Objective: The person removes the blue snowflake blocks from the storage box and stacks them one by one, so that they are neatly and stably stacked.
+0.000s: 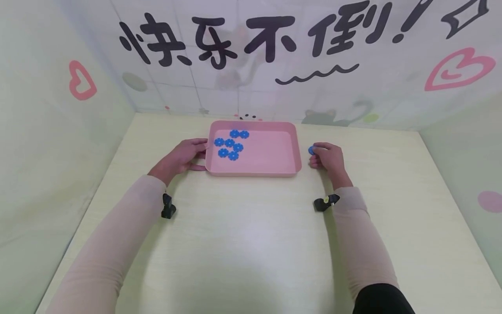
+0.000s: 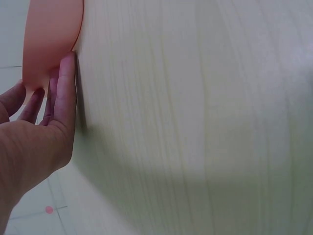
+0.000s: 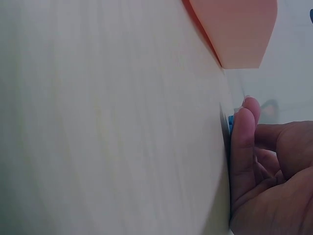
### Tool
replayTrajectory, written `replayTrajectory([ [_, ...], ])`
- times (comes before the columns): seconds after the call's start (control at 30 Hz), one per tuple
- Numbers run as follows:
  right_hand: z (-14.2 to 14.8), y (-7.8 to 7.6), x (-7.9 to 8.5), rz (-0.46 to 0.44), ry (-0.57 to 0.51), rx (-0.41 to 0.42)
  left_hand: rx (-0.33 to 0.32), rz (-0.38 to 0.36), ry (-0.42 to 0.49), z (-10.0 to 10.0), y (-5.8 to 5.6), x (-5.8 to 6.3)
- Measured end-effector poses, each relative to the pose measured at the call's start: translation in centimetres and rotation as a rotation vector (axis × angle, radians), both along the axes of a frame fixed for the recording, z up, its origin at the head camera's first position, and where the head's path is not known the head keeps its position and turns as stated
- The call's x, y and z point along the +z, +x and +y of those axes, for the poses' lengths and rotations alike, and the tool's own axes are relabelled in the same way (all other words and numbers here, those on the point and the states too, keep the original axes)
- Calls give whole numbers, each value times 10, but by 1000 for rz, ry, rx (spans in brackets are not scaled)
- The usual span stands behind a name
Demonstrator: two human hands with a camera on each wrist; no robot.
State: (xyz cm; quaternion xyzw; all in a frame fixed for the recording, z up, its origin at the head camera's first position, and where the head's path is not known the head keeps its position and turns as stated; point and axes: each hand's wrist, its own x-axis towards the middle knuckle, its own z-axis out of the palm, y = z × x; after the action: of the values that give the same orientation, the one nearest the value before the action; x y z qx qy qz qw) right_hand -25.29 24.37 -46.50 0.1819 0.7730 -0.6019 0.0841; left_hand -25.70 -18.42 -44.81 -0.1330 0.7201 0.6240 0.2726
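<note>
Left hand (image 1: 183, 155), fingers extended, touches left end of pink tray (image 1: 270, 148); seven blue flower-shaped pieces (image 1: 229, 143) lie in tray's left half. Right hand (image 1: 328, 158) pinches single blue piece (image 1: 311, 150) just right of tray. Likely step: shifting pieces singly; next move probably needs firm pinch, steadied tray.

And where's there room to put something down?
The tray is bare from its blue pieces to its right wall. So is the table in front of it, between the arms. Crowded: the tray's left part, with seven pieces and the left hand touching outside; and right of it, where the right hand pinches another piece.
</note>
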Motion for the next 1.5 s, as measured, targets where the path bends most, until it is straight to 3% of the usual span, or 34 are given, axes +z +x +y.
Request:
replayTrajectory([
  [0.37, 1, -2, 2, -34, -12, -30, -6, 10, -3, 0, 0, 0],
  [0.63, 3, -7, 12, -24, 10, -47, 3, 7, -2, 1, 0, 0],
  [1.13, -22, -36, 55, 72, 46, 80, -9, 12, 0, -1, 3, 4],
  [1.5, -69, -51, 67, 104, 87, 198, 1, 10, -8, -1, 2, 0],
])
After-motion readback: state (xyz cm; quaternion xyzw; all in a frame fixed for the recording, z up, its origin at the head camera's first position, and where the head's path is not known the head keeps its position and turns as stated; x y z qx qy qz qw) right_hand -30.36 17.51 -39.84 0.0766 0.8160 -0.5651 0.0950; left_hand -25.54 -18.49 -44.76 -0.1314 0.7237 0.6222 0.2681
